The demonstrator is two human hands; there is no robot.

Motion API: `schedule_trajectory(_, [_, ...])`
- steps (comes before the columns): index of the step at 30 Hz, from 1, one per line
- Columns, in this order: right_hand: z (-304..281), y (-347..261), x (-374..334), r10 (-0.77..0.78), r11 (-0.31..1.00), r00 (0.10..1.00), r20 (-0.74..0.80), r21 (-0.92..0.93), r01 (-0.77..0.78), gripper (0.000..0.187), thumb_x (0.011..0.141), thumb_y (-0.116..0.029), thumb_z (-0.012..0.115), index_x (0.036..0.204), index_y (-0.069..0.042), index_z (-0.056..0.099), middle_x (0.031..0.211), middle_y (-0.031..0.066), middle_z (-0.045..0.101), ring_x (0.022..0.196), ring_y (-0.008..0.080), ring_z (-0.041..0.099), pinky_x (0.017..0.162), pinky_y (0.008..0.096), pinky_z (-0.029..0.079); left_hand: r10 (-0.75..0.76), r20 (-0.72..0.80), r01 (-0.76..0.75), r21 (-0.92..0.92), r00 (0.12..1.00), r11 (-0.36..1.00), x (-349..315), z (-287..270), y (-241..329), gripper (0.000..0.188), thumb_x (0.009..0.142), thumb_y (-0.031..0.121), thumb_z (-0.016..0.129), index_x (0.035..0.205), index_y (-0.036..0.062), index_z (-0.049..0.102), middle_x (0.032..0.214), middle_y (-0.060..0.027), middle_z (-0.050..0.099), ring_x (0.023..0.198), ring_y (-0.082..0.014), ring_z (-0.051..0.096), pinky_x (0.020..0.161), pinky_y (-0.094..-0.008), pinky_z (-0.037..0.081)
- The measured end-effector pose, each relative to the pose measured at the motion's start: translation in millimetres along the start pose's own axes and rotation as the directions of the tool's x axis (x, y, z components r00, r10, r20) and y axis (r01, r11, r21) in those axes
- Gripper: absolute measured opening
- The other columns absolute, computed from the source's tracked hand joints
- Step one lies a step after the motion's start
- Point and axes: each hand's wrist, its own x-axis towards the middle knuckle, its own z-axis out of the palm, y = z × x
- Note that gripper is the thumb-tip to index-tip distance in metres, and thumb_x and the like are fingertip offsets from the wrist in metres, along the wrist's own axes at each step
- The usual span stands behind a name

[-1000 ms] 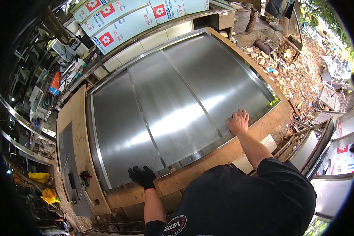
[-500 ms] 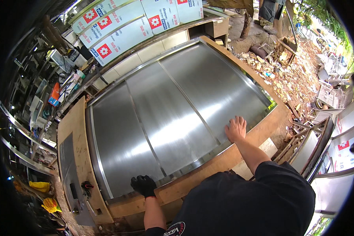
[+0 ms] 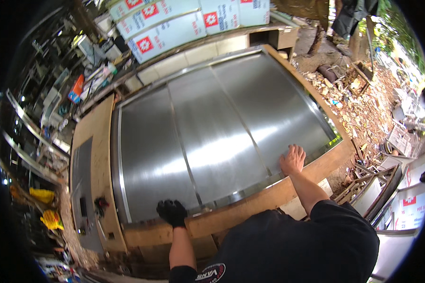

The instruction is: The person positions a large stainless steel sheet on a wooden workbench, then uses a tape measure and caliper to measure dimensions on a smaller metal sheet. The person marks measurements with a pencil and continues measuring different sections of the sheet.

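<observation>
I see the gloved left hand (image 3: 172,213) and bare right hand (image 3: 293,160) half open, holding nothing, on the shiny metal panel (image 3: 212,137) stretching ahead of them — spread apart, maybe for steadiness.

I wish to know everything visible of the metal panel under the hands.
The metal panel is broad and grey, with a brushed sheen and bright reflections. Two narrow seams divide it into three sections; a shiny strip lines its left side. It lies flat on a wooden base, visible at its near and right sides. The gloved left hand and bare right hand appear to touch its near side.
</observation>
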Motion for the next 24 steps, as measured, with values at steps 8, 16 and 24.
schedule_trajectory(8, [19, 13, -2, 0.005, 1.000, 1.000, -0.016, -0.021, -0.006, 0.064, 0.086, -0.035, 0.068, 0.139, -0.005, 0.047, 0.144, 0.0154, 0.048, 0.140, 0.0369, 0.035, 0.117, 0.0510, 0.025, 0.086, -0.083, -0.082, 0.045, 0.993, 0.996, -7, 6, -12, 0.031, 0.081, 0.029, 0.068, 0.092, 0.0007, 0.071, 0.121, -0.0262, 0.061, 0.119, -0.0430, 0.052, 0.104, -0.0550, 0.040])
schedule_trajectory(16, [22, 17, 1, -0.038, 0.996, 0.998, -0.048, -0.089, 0.033, 0.064, 0.086, -0.035, 0.067, 0.139, -0.005, 0.046, 0.145, 0.0133, 0.047, 0.140, 0.0370, 0.035, 0.117, 0.0517, 0.024, 0.011, -0.055, -0.011, -0.006, 0.998, 1.000, -11, 7, -6, 0.037, 0.083, 0.029, 0.070, 0.106, 0.0008, 0.066, 0.132, -0.0270, 0.054, 0.126, -0.0444, 0.045, 0.107, -0.0565, 0.037])
schedule_trajectory(24, [17, 13, 4, 0.006, 0.998, 1.000, -0.025, -0.067, -0.007, 0.064, 0.088, -0.038, 0.066, 0.142, -0.008, 0.046, 0.148, 0.0109, 0.047, 0.142, 0.0338, 0.036, 0.118, 0.0498, 0.025, -0.133, -0.001, 0.132, -0.051, 0.991, 0.990, -4, -5, 6, 0.046, 0.083, 0.036, 0.068, 0.116, 0.0034, 0.066, 0.131, -0.0218, 0.054, 0.128, -0.0411, 0.045, 0.108, -0.0545, 0.037])
